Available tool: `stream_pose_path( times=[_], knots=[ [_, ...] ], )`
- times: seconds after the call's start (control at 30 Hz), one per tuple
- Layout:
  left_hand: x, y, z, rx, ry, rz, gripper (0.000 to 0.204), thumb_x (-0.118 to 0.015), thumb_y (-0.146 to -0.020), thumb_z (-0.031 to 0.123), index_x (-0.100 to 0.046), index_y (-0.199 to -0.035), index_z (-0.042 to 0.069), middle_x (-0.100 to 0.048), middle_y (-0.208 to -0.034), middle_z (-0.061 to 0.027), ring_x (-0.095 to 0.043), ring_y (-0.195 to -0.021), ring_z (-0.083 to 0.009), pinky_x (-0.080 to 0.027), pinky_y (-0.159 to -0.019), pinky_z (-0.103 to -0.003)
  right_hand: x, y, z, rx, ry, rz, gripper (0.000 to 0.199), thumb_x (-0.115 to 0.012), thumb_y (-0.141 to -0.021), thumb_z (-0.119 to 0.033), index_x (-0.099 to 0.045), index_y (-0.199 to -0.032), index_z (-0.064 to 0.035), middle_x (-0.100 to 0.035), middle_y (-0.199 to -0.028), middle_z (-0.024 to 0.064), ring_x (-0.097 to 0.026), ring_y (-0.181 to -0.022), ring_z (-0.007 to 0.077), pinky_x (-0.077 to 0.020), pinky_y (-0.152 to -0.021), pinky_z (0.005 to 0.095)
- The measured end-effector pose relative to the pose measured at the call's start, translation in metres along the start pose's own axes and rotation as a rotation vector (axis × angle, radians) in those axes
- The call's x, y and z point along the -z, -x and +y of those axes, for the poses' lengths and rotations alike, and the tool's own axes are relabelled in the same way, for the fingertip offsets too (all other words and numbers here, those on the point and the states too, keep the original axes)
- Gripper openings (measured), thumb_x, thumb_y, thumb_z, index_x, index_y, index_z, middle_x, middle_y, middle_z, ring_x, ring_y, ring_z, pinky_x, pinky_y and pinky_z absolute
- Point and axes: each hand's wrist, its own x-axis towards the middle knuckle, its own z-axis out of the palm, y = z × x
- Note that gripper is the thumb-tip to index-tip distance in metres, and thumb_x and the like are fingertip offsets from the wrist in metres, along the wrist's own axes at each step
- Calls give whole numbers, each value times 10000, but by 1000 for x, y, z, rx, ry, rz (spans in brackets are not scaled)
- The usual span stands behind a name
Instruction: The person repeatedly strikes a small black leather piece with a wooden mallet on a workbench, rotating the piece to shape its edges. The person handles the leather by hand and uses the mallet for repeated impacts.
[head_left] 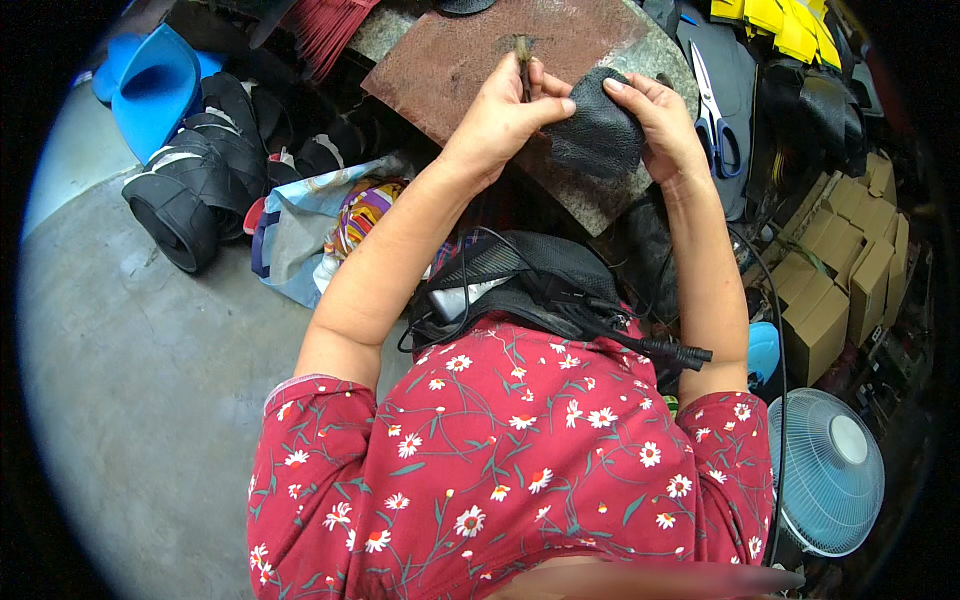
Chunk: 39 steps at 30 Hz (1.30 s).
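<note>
1 black, rounded, grained leather-like piece (598, 132), edges pinched by left hand (508, 108) and right hand (660, 122). Likely light, supple; grip rim.

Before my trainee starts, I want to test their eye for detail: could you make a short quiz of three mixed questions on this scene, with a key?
1. Which hand grips the thin stick-like tool?
2. True or false: the blue-handled scissors lie to the right of the black leather-textured piece.
3. Where in the picture is the electric fan? A) upper left B) lower right C) upper right

Key: 1. The left hand; 2. True; 3. B
</note>
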Motion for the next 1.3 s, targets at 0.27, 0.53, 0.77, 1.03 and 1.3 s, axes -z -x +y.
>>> stream_pose_path(
  times=[0.27,0.53,0.77,1.03,1.3],
  knots=[
    [6,0,-1,24,69,-19,298,-708,-793,28,-444,-916,90,-633,-904,-52,-543,-741,-66,-457,-648,-220,-10,6,-5,62,-15,55,262,-699,-845,-144,-635,-1051,5,-687,-914,63,-651,-804,119,-511,-753,236],
    [5,2,0,90,219,-25,295,-686,-802,-4,-434,-903,110,-634,-914,-66,-576,-746,-83,-469,-622,-216,-10,11,-8,-8,16,42,333,-732,-806,-117,-613,-1082,26,-693,-954,92,-670,-810,142,-535,-756,261],
    [9,-2,1,88,173,-11,290,-642,-828,-39,-411,-901,121,-641,-904,-87,-578,-716,-92,-432,-576,-194,-8,5,-1,57,34,30,327,-744,-796,-111,-621,-1068,23,-691,-931,75,-662,-794,124,-527,-745,240],
    [25,-3,0,-11,-113,95,298,-678,-810,9,-407,-885,107,-642,-843,-76,-548,-650,-88,-426,-567,-200,-23,-4,12,384,545,179,491,-777,-757,-131,-565,-1197,-81,-677,-780,46,-614,-678,72,-470,-561,238],
    [28,8,-3,-441,-1254,335,325,-747,-717,136,-491,-909,81,-633,-769,-42,-596,-713,-265,-501,-644,-394,-47,0,16,431,1059,289,505,-775,-751,-222,-514,-1176,-144,-656,-734,121,-663,-676,297,-507,-599,377]
  ],
)
